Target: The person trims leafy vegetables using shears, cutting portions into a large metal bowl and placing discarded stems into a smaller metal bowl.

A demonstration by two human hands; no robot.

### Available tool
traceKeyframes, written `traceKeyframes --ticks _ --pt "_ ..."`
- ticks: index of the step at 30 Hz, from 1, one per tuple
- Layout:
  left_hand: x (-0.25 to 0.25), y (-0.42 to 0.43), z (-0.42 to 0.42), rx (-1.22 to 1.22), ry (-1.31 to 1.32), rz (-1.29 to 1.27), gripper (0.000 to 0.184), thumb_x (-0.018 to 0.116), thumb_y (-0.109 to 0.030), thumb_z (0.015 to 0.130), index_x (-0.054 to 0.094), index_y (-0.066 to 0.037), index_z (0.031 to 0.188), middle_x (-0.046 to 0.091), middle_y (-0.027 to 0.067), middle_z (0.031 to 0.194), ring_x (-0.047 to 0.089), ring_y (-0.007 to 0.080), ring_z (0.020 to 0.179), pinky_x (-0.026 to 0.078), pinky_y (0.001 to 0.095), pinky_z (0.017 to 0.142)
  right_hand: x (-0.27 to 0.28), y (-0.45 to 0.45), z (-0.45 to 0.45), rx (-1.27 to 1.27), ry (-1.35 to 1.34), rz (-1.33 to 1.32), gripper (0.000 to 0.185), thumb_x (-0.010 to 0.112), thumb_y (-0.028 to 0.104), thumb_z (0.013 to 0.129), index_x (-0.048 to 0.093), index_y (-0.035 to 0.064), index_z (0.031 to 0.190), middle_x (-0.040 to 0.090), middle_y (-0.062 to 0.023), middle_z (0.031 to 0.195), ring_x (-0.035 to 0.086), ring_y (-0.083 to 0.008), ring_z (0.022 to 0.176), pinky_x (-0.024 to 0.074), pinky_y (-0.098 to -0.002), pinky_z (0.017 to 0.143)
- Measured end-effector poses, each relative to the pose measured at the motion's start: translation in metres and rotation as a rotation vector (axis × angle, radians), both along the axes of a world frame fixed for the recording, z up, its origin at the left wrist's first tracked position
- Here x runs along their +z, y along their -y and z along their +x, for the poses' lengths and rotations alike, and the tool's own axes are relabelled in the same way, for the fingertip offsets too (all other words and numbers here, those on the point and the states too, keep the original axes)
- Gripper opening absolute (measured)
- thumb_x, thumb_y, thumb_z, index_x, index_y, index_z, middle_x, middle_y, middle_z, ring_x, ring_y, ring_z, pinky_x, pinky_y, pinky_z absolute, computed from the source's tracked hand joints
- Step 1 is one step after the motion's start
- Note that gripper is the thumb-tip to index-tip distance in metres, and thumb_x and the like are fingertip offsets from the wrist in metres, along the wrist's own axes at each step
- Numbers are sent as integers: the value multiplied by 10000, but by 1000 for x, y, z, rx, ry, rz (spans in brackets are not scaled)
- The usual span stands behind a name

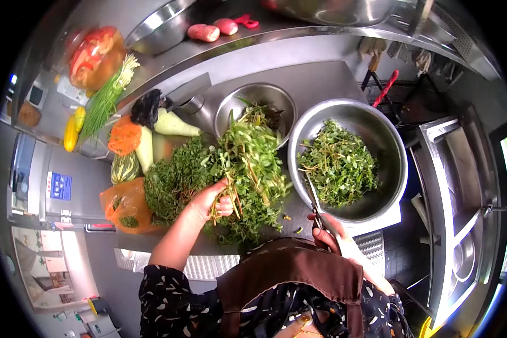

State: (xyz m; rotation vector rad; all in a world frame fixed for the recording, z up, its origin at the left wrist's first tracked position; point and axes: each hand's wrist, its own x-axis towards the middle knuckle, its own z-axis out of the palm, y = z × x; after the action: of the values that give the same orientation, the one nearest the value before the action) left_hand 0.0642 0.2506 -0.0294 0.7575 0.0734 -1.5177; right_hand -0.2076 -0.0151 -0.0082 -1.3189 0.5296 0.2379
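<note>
My left hand (209, 203) is closed around the stems of a bunch of leafy greens (253, 155), whose tops spread up and to the right. Beneath and beside it, a big heap of the same greens (177, 174) lies on the metal counter. My right hand (333, 239) grips a pair of scissors (314, 197), the blades pointing up over the near left rim of a large steel bowl (391, 152). Cut greens (341, 163) fill the middle of that bowl. Behind the bunch, a smaller steel bowl (253, 89) holds some darker stems and leaves.
Left of the heap are pale gourds (174, 124), a striped squash (125, 169) and an orange bag (127, 205). A shelf above carries scallions (104, 101), yellow squash (71, 132) and pink-red tubers (204, 32). An open metal door (450, 214) stands at right.
</note>
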Motion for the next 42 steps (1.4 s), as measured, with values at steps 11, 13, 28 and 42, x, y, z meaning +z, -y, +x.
traceKeyframes --ticks 11,13,28,42 --pt "14 158 -11 -139 269 -71 297 588 -341 915 503 -114 742 427 -50 587 376 53 465 337 232 447 19 44 -28 -84 205 -216 611 672 415 873 469 7 1280 544 -9 870 484 -80 765 419 -233 689" --pt "11 177 -11 -171 235 -131 293 587 -341 904 514 -104 748 432 -47 585 371 56 461 340 235 448 24 54 -28 -102 121 -104 707 659 491 857 448 -21 1296 561 -51 913 513 -123 816 433 -264 718" --pt "43 238 -46 -398 836 28 414 804 -372 751 647 -28 922 608 22 774 561 122 653 470 265 613 24 97 -21 152 9 -618 881 546 692 809 411 8 1347 571 -248 1196 559 -367 1131 442 -421 944" --pt "19 255 -48 -384 748 182 140 676 -156 858 637 -26 824 621 45 716 589 127 576 462 243 487 -1 99 -49 140 69 -385 919 553 628 857 310 -74 1398 595 -225 1134 565 -297 1114 448 -364 926"
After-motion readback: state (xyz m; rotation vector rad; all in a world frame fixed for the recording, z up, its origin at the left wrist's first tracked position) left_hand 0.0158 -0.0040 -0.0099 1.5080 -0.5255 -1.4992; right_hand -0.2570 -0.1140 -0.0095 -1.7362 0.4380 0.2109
